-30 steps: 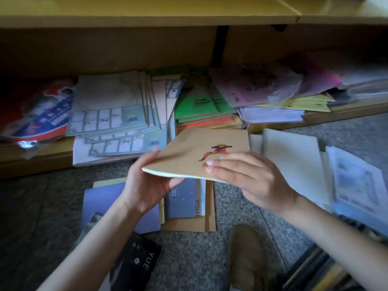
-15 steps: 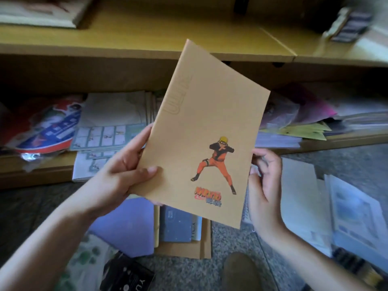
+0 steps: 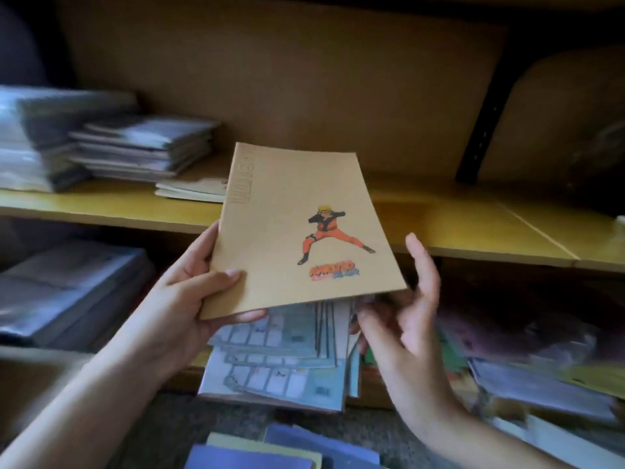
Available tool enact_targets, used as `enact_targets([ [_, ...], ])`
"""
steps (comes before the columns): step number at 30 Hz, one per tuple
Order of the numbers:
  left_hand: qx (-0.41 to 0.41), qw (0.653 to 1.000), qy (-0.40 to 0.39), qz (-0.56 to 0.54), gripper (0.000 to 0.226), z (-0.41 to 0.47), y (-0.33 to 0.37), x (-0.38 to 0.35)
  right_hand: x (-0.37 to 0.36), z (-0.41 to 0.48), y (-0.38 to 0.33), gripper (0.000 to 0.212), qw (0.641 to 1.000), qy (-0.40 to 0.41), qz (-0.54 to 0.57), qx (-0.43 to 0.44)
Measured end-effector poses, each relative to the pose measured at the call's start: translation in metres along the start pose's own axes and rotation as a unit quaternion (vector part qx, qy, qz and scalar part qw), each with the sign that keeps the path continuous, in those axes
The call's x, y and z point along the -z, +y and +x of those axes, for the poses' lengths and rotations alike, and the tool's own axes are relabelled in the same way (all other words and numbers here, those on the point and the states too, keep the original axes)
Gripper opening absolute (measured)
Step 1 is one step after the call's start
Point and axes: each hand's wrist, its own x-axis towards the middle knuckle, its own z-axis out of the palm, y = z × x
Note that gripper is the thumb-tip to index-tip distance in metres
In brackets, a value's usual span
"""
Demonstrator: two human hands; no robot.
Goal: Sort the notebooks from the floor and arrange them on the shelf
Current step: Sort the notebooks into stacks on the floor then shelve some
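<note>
A tan notebook (image 3: 287,228) with an orange cartoon figure on its cover is held up in front of the yellow shelf board (image 3: 473,228). My left hand (image 3: 189,299) grips its lower left corner, thumb on the cover and fingers underneath. My right hand (image 3: 409,319) is just off the notebook's lower right corner, fingers spread and touching nothing that I can see. On the shelf behind lie similar tan notebooks (image 3: 194,191) and a grey stack of notebooks (image 3: 145,147).
The lower shelf holds a pile of sticker-sheet booklets (image 3: 284,360), plastic-wrapped packs (image 3: 61,292) at left and colourful booklets (image 3: 524,360) at right. Blue and yellow notebooks (image 3: 280,451) lie on the speckled floor. A dark upright bracket (image 3: 483,120) divides the shelf back.
The view has tilted up to the middle shelf. The tan notebook has risen toward that shelf in my left hand, and my right hand has come off its right edge.
</note>
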Motion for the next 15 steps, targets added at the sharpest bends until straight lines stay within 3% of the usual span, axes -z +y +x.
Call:
enact_targets([
  [5, -0.018, 0.997, 0.077, 0.011, 0.049, 0.02, 0.027, 0.03, -0.028, 0.049, 0.004, 0.033, 0.995, -0.084, -0.055, 0.022],
  [8, 0.003, 0.992, 0.119, -0.031, 0.039, 0.036, 0.044, 0.037, -0.045, 0.075, 0.004, 0.033, 0.991, -0.09, -0.093, 0.025],
  [11, 0.022, 0.983, 0.129, -0.128, 0.019, 0.046, 0.055, 0.039, -0.058, 0.099, 0.008, 0.03, 0.992, -0.041, -0.117, 0.013],
  [15, -0.103, 0.964, 0.084, -0.229, 0.036, 0.047, 0.063, 0.046, -0.076, 0.115, 0.011, 0.024, 0.996, -0.016, -0.088, -0.009],
])
